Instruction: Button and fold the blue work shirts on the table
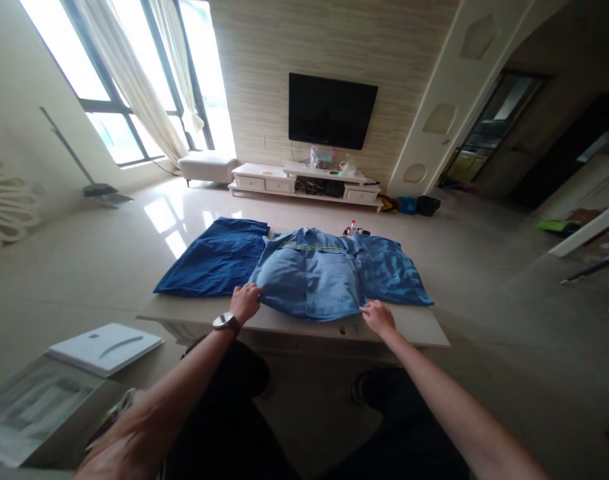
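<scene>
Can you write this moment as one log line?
left hand: on blue jacket hem | right hand: on same hem | jacket: spread on white table

A cream low table (414, 331) carries a light-blue work shirt (309, 280) spread between the left hand (245, 303) and right hand (378, 319), a darker blue garment (214, 260) ahead of the left hand, and what looks like a flattened sleeve (390, 270) ahead of the right hand.

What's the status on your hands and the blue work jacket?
Left hand and right hand on the jacket's front hem. Blue work jacket spread on pale table. Dark blue garment beside it.
</scene>
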### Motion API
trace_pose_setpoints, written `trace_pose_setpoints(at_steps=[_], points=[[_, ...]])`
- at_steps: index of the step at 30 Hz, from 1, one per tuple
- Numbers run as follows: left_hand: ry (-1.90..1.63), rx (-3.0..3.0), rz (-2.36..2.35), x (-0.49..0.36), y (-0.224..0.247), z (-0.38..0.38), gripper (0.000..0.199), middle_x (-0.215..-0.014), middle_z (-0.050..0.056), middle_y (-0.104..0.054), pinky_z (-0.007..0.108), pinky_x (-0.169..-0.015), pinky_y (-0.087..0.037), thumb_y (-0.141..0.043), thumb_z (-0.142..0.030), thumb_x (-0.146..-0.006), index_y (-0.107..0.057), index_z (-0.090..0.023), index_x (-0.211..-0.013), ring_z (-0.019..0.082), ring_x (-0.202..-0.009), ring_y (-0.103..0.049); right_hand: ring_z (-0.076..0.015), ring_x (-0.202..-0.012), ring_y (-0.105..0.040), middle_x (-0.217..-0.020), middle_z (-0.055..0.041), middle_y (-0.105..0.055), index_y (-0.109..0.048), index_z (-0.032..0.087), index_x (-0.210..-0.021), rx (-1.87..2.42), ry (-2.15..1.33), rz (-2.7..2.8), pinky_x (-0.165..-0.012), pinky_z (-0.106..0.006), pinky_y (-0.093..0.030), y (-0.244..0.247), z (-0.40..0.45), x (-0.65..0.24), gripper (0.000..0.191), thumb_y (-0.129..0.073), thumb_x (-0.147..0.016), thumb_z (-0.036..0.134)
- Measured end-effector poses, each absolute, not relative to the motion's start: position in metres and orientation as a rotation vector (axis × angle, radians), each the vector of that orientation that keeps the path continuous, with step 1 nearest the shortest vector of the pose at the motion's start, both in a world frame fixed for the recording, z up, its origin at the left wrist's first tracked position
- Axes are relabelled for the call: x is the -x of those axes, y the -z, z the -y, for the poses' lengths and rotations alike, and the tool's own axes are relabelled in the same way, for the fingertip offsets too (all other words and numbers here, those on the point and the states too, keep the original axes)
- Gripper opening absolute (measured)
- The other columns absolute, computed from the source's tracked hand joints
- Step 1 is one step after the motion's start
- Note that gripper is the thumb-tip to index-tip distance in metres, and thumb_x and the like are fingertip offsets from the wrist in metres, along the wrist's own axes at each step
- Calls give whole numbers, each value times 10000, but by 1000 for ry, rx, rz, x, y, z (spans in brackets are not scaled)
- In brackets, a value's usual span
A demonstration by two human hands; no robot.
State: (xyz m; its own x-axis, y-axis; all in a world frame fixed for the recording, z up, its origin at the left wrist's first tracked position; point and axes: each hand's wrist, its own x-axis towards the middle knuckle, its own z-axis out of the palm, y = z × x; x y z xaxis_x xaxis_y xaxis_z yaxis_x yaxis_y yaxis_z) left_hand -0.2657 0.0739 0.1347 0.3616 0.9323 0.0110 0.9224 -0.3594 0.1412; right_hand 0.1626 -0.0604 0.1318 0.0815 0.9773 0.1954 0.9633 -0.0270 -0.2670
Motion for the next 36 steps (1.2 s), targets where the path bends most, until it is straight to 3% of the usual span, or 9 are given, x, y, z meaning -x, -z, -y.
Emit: trace_pose_setpoints(at_steps=[4, 8, 14, 20, 24, 28, 33, 36], points=[[158, -2350, -1635, 266, -101, -57, 330, -1206, 113, -752, 441, -989, -462, -597, -58, -800, -763, -228, -1028, 310, -1200, -663, -364, -1034, -638, -958, -163, -720, -790, 352, -926, 2223, -238, 2024, -844, -513, -482, -101, 68, -144, 202, -672, -763, 339], [123, -2335, -1533, 243, -97, -57, 330, -1236, 103, -748, 359, -936, -497, -638, -139, -821, -763, -248, -1106, 282, -1178, -683, -324, -1199, -577, -1201, -139, -697, -748, 251, -1085, 2221, -306, 2137, -968, -480, -454, -87, 57, -127, 312, -676, -787, 194], [-22, -2273, -1414, 181, -101, -76, 278, -1123, 75, -779, 276, -836, -506, -596, -265, -906, -766, -266, -1126, 222, -1020, -724, -253, -1220, -578, -1246, -91, -685, -710, 220, -1194, 2005, -456, 2327, -1013, -380, -474, -70, 30, -76, 323, -743, -902, 355], [-311, -2080, -1339, 134, -107, -111, 223, -975, 64, -792, 271, -761, -483, -599, -249, -885, -784, -233, -1008, 207, -887, -714, -271, -1174, -613, -1225, -97, -685, -698, 228, -1189, 1873, -469, 2540, -933, -367, -507, -56, 12, -30, 357, -785, -882, 389], [-416, -1982, -1319, 126, -105, -126, 215, -919, 50, -784, 269, -706, -437, -584, -268, -887, -778, -222, -965, 182, -810, -685, -257, -1083, -660, -1146, -111, -711, -737, 206, -978, 1845, -586, 2678, -847, -322, -494, -61, -8, -20, 87, -684, -921, 246], [-349, -2008, -1384, 131, -110, -141, 212, -817, 52, -748, 283, -641, -364, -598, -318, -866, -773, -202, -841, 175, -728, -625, -201, -866, -685, -931, -54, -748, -729, 219, -864, 1833, -995, 2424, -724, -270, -446, -79, -44, -30, 16, -717, -865, 209], [-240, -1785, -1350, 135, -117, -157, 464, -527, 27, -591, 277, -562, -328, -519, -443, -933, -677, -166, -597, 142, -544, -539, -160, -727, -607, -760, -15, -699, -676, 201, -740, 1752, -997, 1861, -707, -270, -423, -93, -84, -60, 122, -691, -851, 251], [-254, -1812, -1232, 133, -115, -160, 395, -611, 20, -659, 261, -573, -358, -641, -502, -868, -697, -170, -663, 145, -593, -585, -152, -650, -555, -665, 9, -644, -651, 202, -685, 1732, -1068, 1570, -660, -278, -401, -92, -97, -71, 190, -677, -820, 333]])
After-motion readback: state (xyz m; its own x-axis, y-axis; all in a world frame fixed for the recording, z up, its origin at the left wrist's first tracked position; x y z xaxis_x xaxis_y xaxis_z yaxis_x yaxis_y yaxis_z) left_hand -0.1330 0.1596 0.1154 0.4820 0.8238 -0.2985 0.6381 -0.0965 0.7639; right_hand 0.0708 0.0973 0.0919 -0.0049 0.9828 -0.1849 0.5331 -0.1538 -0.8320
